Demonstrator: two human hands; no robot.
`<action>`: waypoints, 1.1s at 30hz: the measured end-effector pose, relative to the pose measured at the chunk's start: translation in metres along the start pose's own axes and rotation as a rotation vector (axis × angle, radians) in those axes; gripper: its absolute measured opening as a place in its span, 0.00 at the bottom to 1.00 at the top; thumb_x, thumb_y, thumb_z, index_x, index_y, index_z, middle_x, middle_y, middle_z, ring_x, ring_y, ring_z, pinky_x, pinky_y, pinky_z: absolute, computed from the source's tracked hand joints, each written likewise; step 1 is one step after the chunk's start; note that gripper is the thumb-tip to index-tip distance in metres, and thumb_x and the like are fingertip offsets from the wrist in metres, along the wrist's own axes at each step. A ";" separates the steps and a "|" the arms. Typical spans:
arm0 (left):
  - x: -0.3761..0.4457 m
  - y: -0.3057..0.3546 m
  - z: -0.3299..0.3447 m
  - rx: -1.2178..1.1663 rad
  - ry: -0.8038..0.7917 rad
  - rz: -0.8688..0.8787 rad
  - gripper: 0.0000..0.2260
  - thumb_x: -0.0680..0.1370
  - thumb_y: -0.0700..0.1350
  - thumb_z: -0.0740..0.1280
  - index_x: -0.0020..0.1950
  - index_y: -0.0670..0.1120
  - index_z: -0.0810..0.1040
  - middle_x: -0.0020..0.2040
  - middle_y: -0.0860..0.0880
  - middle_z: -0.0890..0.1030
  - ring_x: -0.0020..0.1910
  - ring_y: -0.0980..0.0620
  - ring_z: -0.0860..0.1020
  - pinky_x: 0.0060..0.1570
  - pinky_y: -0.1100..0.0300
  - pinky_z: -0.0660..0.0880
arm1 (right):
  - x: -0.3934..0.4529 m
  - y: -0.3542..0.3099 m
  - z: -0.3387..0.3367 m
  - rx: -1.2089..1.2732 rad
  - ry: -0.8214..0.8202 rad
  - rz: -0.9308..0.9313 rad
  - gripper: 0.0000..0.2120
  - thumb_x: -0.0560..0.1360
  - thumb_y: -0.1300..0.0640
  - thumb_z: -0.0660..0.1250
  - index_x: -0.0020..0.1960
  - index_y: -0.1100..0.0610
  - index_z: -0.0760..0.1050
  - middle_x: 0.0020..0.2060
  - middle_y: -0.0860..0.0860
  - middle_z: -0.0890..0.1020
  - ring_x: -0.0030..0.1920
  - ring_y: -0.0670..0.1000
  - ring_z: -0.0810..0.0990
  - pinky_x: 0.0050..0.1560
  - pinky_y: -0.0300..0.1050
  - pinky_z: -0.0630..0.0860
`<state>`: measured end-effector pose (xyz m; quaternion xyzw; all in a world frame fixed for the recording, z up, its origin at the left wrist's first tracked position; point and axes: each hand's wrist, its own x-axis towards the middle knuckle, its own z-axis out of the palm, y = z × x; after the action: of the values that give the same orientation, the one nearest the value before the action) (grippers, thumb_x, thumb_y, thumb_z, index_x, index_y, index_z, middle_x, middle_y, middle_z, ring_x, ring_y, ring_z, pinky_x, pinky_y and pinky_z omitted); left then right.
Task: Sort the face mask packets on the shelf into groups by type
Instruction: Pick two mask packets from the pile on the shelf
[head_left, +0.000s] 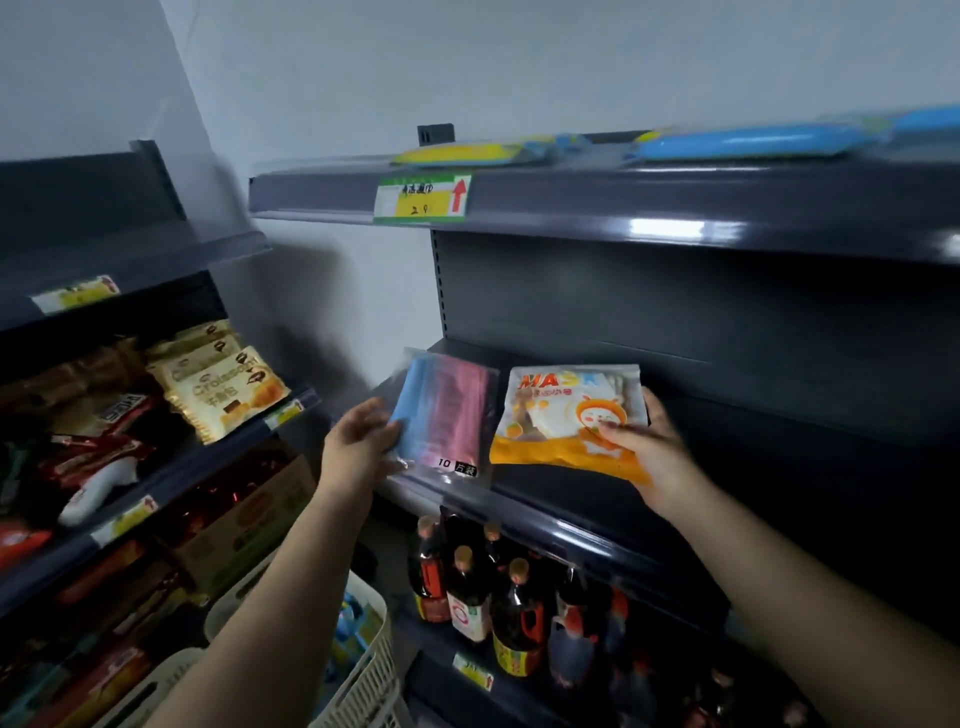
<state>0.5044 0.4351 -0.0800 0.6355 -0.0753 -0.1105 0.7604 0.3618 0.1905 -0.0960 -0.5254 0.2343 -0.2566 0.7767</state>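
Two mask packets are held over the left end of the dark middle shelf (727, 426). My left hand (363, 441) grips the left edge of a clear packet of blue and pink masks (447, 415). My right hand (644, 441) holds a white and orange packet marked MASK (561, 410), thumb on its front and fingers behind it. The two packets are side by side, nearly touching. On the top shelf (623, 202) lie blue and yellow flat packets (748, 143), blurred.
Dark bottles (467, 592) stand on the shelf below. A cream basket (363, 670) sits low between the two racks. The left rack holds croissant bags (223, 384) and red snack packs (98, 457). A yellow price tag (423, 200) hangs on the top shelf's edge.
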 end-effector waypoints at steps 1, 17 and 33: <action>0.012 0.000 -0.001 0.013 -0.035 -0.004 0.11 0.76 0.33 0.66 0.49 0.49 0.74 0.48 0.44 0.77 0.39 0.48 0.78 0.28 0.63 0.78 | 0.003 0.002 0.004 -0.011 0.030 -0.008 0.35 0.71 0.72 0.67 0.72 0.51 0.62 0.62 0.55 0.77 0.52 0.54 0.81 0.43 0.46 0.80; 0.146 -0.042 -0.016 1.245 -0.233 0.344 0.25 0.77 0.52 0.64 0.72 0.46 0.66 0.70 0.42 0.68 0.68 0.39 0.65 0.64 0.46 0.64 | 0.011 0.041 0.065 -1.536 0.370 0.035 0.37 0.75 0.38 0.60 0.77 0.49 0.49 0.76 0.52 0.54 0.73 0.60 0.56 0.69 0.55 0.58; 0.180 -0.053 0.013 1.416 -0.686 0.557 0.21 0.77 0.57 0.61 0.68 0.53 0.68 0.69 0.48 0.68 0.67 0.41 0.66 0.61 0.48 0.69 | 0.064 0.063 0.102 -1.664 0.271 0.153 0.30 0.78 0.39 0.54 0.76 0.48 0.52 0.77 0.50 0.50 0.75 0.60 0.49 0.75 0.57 0.49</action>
<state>0.6712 0.3663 -0.1343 0.8526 -0.5085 -0.0324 0.1155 0.4843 0.2404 -0.1269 -0.8733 0.4729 -0.0081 0.1171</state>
